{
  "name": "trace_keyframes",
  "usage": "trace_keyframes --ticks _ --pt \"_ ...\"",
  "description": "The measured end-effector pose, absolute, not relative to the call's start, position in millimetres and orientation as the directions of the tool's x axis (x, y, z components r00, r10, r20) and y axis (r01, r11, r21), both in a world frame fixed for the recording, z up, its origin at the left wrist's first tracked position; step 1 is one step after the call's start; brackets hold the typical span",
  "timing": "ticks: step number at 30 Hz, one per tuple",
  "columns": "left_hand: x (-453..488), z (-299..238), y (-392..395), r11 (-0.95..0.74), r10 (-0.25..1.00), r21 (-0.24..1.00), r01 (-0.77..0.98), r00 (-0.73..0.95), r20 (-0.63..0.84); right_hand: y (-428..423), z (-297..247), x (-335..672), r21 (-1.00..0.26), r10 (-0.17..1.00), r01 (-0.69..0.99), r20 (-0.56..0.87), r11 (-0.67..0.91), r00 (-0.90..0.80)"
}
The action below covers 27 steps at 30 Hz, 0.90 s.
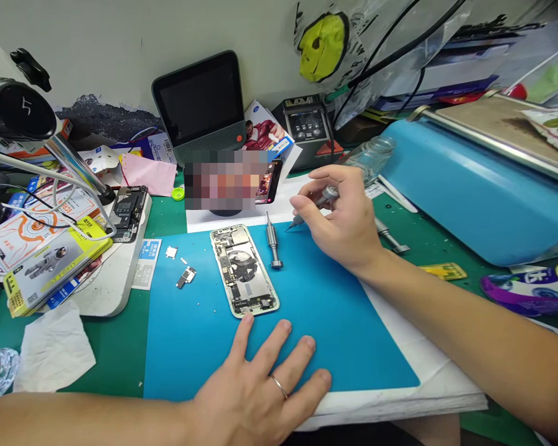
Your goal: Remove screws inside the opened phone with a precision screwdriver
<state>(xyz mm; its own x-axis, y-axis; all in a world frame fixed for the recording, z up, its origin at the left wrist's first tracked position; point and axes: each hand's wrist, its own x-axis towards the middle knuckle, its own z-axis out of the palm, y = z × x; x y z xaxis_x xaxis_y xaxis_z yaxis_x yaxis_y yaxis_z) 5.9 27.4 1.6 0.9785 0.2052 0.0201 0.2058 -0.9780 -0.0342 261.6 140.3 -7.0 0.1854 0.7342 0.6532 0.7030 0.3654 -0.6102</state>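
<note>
An opened phone [244, 269] lies face-open on a blue mat [344, 322], its circuit boards showing. My left hand [260, 384] rests flat on the mat just below the phone, fingers spread, a ring on one finger, holding nothing. My right hand [341, 217] hovers right of the phone's top end, fingers pinched round a grey precision screwdriver [314, 207] whose tip points left and down. A second screwdriver [274, 244] lies on the mat beside the phone. Small removed parts [185, 277] sit left of the phone.
A small screen device [199, 102] stands at the back. Another opened phone [128, 214] lies on a white pad at left, near boxes [51, 266] and tissue [53, 350]. A blue machine [474, 186] fills the right. A glass bottle [372, 155] stands behind my right hand.
</note>
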Motion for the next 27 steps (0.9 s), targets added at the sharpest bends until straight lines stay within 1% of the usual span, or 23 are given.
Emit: trace_keyframes --ticks 6,10,14,20,27 --pt "6.4 0.3 27.1 -0.979 0.201 -0.042 0.202 0.979 0.019 137.0 1.7 258.1 -0.554 0.752 0.757 0.647 0.346 0.13" --pt "6.8 0.7 27.4 -0.978 0.206 -0.039 0.207 0.978 0.024 134.5 8.8 260.1 -0.531 0.805 0.792 0.587 0.302 0.087" --pt "6.7 2.2 28.2 -0.977 0.21 -0.038 0.212 0.977 0.036 133.6 11.5 263.8 -0.498 0.842 0.839 0.531 0.217 0.097" --pt "5.9 3.0 27.6 -0.978 0.206 -0.035 0.207 0.978 0.027 135.8 4.7 266.3 -0.464 0.791 0.839 0.607 0.285 0.067" --pt "5.5 2.6 26.2 -0.978 0.207 -0.024 0.207 0.978 0.01 136.3 9.9 269.3 -0.46 0.847 0.857 0.529 0.231 0.055"
